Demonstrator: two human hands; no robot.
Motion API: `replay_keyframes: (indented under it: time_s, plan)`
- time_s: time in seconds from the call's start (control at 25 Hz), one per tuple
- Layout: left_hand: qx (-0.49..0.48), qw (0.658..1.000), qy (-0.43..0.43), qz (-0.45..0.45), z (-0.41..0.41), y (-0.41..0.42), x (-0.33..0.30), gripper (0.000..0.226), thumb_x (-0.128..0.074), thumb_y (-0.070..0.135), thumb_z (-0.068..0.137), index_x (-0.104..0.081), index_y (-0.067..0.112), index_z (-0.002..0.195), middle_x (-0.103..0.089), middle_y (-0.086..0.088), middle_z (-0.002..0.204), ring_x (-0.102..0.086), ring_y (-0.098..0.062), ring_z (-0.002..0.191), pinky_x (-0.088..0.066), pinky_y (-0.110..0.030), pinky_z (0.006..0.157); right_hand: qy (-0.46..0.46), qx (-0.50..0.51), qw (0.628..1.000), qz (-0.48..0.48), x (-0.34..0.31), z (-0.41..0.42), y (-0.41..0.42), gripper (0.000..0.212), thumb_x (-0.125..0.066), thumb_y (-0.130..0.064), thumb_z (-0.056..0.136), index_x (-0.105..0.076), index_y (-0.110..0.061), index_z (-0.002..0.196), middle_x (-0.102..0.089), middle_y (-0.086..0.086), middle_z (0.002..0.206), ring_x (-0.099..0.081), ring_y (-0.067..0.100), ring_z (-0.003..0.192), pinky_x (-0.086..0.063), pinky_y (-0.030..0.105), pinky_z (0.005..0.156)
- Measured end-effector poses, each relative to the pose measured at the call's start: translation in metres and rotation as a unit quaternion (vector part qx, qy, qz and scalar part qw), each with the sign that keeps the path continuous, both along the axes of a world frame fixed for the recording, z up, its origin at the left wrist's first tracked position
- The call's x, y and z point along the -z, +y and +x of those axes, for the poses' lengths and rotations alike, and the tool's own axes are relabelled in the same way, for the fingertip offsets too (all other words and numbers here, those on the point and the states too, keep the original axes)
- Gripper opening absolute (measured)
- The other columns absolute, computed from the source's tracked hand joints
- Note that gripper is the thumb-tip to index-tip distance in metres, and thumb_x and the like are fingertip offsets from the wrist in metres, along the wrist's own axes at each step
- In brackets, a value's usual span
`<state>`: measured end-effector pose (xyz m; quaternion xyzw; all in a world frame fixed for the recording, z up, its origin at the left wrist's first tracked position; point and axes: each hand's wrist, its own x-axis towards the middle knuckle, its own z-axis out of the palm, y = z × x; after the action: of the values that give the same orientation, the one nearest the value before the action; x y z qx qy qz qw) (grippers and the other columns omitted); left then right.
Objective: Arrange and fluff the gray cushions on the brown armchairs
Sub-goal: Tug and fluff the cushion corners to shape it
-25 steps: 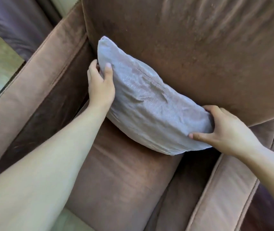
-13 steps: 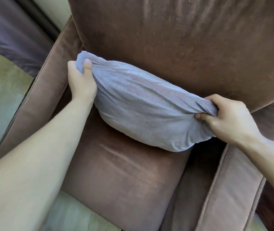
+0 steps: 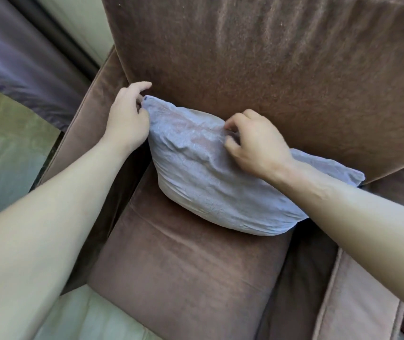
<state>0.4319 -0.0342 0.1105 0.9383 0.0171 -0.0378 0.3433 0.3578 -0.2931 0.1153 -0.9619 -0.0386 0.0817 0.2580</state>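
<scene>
A gray cushion (image 3: pixel 210 190) rests on the seat of a brown armchair (image 3: pixel 186 271), leaning against its backrest (image 3: pixel 269 69). My left hand (image 3: pixel 128 116) pinches the cushion's upper left corner. My right hand (image 3: pixel 255 141) is on the middle of the top edge, fingers curled and gripping a fold of the fabric. The cushion's right corner (image 3: pixel 350 173) pokes out behind my right forearm, which hides part of the cushion.
The left armrest (image 3: pixel 83 123) and right armrest (image 3: pixel 358 298) bound the seat. A purple curtain (image 3: pixel 12 67) hangs at the far left beside a dark frame. Pale floor (image 3: pixel 2 158) lies left of the chair and in front of the seat.
My right hand let go of the cushion's right end and moved left onto the middle of its top edge. My left hand stays at the left corner. The cushion now sits lower against the backrest.
</scene>
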Motion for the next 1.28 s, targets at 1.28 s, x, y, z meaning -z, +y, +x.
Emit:
replay_keyframes:
  time_s: [1.28]
  plan:
    - [0.405, 0.891, -0.141, 0.148, -0.065, -0.173, -0.013, 0.027, -0.052, 0.018, 0.094, -0.073, 0.007, 0.106, -0.07, -0.01, 0.102, -0.062, -0.034, 0.095, -0.05, -0.05, 0.086, -0.001, 0.296, 0.947, 0.121, 0.012, -0.134, -0.172, 0.016, -0.072, -0.013, 0.091, -0.073, -0.019, 0.106, -0.073, -0.003, 0.097, -0.066, 0.006, 0.081, -0.044, 0.0, 0.075]
